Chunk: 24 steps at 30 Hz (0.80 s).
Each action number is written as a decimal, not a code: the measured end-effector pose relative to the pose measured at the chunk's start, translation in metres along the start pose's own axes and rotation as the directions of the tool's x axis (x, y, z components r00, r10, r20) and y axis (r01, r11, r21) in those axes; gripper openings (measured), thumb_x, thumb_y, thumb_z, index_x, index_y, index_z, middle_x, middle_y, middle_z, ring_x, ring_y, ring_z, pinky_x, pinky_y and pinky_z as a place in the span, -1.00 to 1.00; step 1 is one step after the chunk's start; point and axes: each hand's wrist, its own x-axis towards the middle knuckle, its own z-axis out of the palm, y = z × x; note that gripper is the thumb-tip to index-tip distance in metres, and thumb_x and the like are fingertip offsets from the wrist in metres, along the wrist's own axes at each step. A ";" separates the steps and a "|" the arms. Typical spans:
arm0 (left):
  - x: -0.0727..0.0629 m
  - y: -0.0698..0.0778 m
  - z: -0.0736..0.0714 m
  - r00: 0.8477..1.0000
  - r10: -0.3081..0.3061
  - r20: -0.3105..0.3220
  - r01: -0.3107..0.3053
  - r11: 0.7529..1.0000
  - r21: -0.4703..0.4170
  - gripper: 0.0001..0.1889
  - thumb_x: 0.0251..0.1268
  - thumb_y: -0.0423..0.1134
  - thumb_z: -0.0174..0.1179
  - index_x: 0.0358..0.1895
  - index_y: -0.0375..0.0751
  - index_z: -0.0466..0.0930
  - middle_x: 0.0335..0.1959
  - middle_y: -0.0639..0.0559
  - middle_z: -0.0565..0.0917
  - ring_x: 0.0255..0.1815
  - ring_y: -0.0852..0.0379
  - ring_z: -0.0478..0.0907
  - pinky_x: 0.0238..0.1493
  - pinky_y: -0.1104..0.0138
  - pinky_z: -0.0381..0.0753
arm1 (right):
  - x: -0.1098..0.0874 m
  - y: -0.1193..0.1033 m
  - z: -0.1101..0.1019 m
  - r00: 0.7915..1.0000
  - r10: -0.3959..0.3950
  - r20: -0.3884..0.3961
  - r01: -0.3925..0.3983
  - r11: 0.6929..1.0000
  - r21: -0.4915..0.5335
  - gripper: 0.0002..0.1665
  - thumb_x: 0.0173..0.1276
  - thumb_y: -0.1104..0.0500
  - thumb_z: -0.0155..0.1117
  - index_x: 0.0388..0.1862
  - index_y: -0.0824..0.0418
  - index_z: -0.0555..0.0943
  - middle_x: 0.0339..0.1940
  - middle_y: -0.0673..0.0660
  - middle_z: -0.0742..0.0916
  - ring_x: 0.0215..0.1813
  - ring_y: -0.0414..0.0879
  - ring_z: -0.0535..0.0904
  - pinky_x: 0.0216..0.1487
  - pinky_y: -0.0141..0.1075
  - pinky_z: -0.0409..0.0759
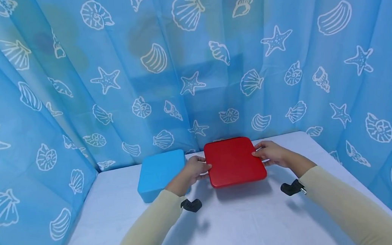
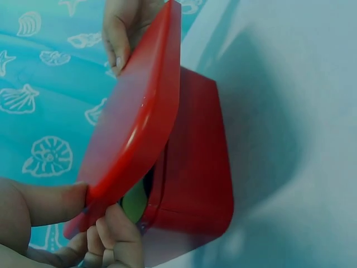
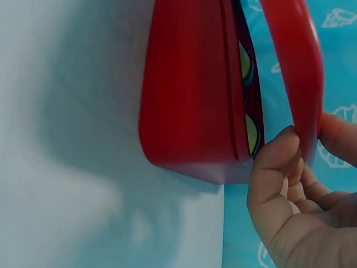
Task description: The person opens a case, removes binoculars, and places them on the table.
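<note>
A red lid (image 1: pixel 234 161) is held between both hands, lifted and tilted over a red box (image 2: pixel 201 162). Thumb and fingers of my left hand (image 1: pixel 196 168) pinch the lid's left edge. At its right edge, my right hand (image 1: pixel 272 153) pinches it the same way. Both wrist views show a gap between lid and box. Through it, parts of green rounded things (image 3: pixel 252 135) appear inside the box; the rest of them is hidden. In the head view the lid covers most of the box.
A light blue box (image 1: pixel 160 172) stands just left of the left hand on the white-covered table (image 1: pixel 244 225). Behind and at both sides hangs a blue curtain (image 1: pixel 209 72) with white shells and starfish, close to the table's back edge.
</note>
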 end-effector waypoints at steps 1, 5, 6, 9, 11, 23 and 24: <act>-0.002 0.000 0.000 1.000 0.001 0.003 -0.001 1.000 0.002 -0.52 0.19 -0.41 0.33 0.12 -0.33 0.31 -0.07 -0.19 0.54 -0.09 -0.08 0.55 -0.13 0.12 0.67 | -0.001 0.000 0.000 1.000 0.003 -0.005 -0.003 1.000 0.008 -0.11 0.19 0.11 0.47 0.34 0.37 0.18 0.18 0.32 0.49 0.11 0.19 0.51 -0.07 -0.07 0.65; -0.011 -0.002 0.000 1.000 0.000 -0.004 0.000 1.000 0.000 -0.47 0.15 -0.38 0.37 0.14 -0.31 0.32 -0.06 -0.18 0.55 -0.05 -0.09 0.55 -0.12 0.11 0.67 | -0.009 0.001 0.003 1.000 -0.015 -0.005 0.015 1.000 0.008 -0.12 0.21 0.11 0.45 0.34 0.38 0.18 0.17 0.32 0.49 0.09 0.18 0.51 -0.08 -0.07 0.66; -0.014 -0.004 0.000 1.000 0.002 -0.012 -0.002 1.000 0.000 -0.47 0.14 -0.37 0.39 0.13 -0.30 0.33 -0.06 -0.17 0.55 -0.05 -0.09 0.55 -0.13 0.11 0.67 | -0.011 0.002 0.004 1.000 -0.021 -0.006 0.021 1.000 0.007 -0.13 0.21 0.11 0.45 0.33 0.38 0.18 0.16 0.32 0.49 0.09 0.17 0.52 -0.08 -0.07 0.66; -0.020 -0.010 0.002 1.000 0.017 -0.019 -0.018 1.000 -0.018 -0.47 0.13 -0.36 0.39 0.13 -0.29 0.35 -0.07 -0.16 0.56 -0.05 -0.09 0.56 -0.13 0.10 0.67 | -0.020 0.005 0.008 0.999 -0.033 -0.009 0.033 0.999 0.009 -0.13 0.21 0.11 0.44 0.33 0.39 0.18 0.15 0.32 0.50 0.08 0.17 0.52 -0.08 -0.07 0.65; -0.025 -0.015 0.005 1.000 0.025 -0.012 -0.025 0.999 -0.029 -0.46 0.12 -0.36 0.40 0.13 -0.29 0.36 -0.07 -0.15 0.56 -0.06 -0.09 0.57 -0.12 0.09 0.67 | -0.027 0.009 0.010 1.000 -0.025 -0.018 0.025 1.000 0.010 -0.12 0.19 0.11 0.46 0.33 0.37 0.19 0.15 0.31 0.50 0.07 0.17 0.53 -0.09 -0.07 0.66; -0.055 -0.032 0.010 0.999 0.042 -0.031 -0.043 0.999 -0.033 -0.39 0.01 -0.28 0.48 0.13 -0.27 0.38 -0.10 -0.14 0.58 -0.11 -0.05 0.61 -0.15 0.11 0.68 | -0.053 0.022 0.023 0.998 0.013 -0.059 -0.013 1.000 0.004 -0.07 0.11 0.10 0.52 0.31 0.36 0.20 0.10 0.29 0.51 0.04 0.14 0.53 -0.11 -0.06 0.67; -0.057 -0.033 0.010 0.999 0.040 -0.033 -0.041 0.999 -0.030 -0.39 0.01 -0.28 0.49 0.13 -0.27 0.38 -0.11 -0.14 0.58 -0.12 -0.04 0.61 -0.15 0.10 0.68 | -0.055 0.023 0.024 0.998 0.016 -0.059 -0.015 1.000 0.002 -0.06 0.10 0.10 0.53 0.31 0.35 0.20 0.10 0.29 0.51 0.04 0.14 0.54 -0.11 -0.06 0.67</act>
